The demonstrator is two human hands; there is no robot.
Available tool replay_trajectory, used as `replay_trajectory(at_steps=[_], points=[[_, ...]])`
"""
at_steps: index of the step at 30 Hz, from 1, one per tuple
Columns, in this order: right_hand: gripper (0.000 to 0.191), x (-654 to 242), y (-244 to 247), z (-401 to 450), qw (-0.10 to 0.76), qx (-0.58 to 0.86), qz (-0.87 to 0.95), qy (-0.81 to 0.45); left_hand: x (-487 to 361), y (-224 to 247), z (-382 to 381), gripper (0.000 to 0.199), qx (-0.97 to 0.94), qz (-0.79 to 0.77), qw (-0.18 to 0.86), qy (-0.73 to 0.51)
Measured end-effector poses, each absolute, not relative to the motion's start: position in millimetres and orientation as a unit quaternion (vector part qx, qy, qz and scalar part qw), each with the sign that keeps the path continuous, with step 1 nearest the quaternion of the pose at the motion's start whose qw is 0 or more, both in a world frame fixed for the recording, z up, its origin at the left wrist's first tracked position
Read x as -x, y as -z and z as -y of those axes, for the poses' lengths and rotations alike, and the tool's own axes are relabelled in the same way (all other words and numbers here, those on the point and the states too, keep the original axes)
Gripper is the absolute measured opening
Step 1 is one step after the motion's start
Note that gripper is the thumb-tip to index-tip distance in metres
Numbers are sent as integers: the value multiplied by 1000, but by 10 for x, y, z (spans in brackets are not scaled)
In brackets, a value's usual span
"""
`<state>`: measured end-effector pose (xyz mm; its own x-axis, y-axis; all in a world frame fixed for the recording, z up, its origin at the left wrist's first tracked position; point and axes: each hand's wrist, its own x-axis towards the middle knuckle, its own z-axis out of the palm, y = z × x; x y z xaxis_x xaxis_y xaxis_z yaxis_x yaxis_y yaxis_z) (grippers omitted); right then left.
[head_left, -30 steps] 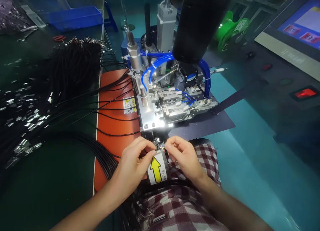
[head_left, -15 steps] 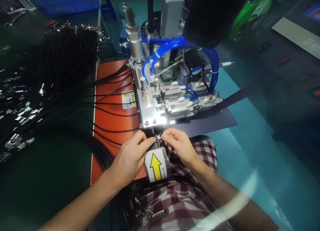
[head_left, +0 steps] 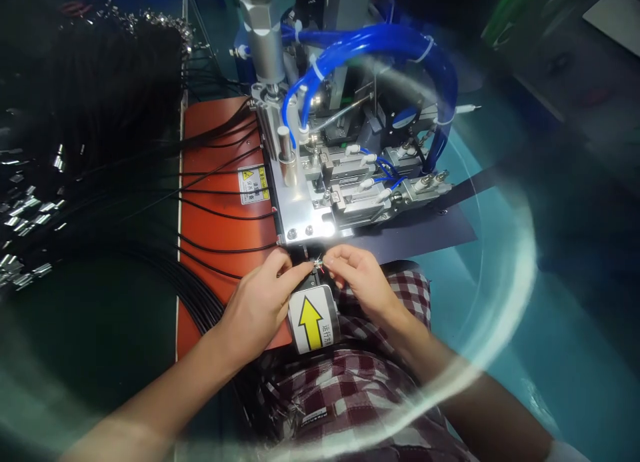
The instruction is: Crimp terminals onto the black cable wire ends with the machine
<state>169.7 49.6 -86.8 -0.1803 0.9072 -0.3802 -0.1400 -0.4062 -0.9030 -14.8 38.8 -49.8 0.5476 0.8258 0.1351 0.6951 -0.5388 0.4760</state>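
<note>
Both hands meet at the front of a metal machine (head_left: 305, 202). My left hand (head_left: 260, 295) is closed, its thumb stretched to the end of a black cable that it mostly covers. At the thumb tip fine stripped wires (head_left: 318, 265) fan out, with a bit of red and white among them. My right hand (head_left: 363, 275) pinches at these wires from the right with thumb and forefinger. The wires lie over a dark track just above a white label with a yellow arrow (head_left: 311, 322). The exact grip points are too small to make out.
Several black cables (head_left: 225, 250) cross the orange board (head_left: 210, 215) into the machine's left side. A thick cable bundle (head_left: 195, 295) runs beside my left forearm. Blue air hoses (head_left: 370, 42) arch over the machine. Piled cables with shiny ends (head_left: 30, 215) lie at left.
The view has shifted slightly, so the machine appears closer and a little higher. Both hands stay together at the wires, with barely any change in their grip.
</note>
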Motion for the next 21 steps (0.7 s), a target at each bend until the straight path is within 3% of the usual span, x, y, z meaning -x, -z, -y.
replay_trajectory(at_steps=[21], points=[[22, -1703, 855, -473, 393, 501, 376, -673, 129, 512, -395, 32, -866, -442, 164, -164]])
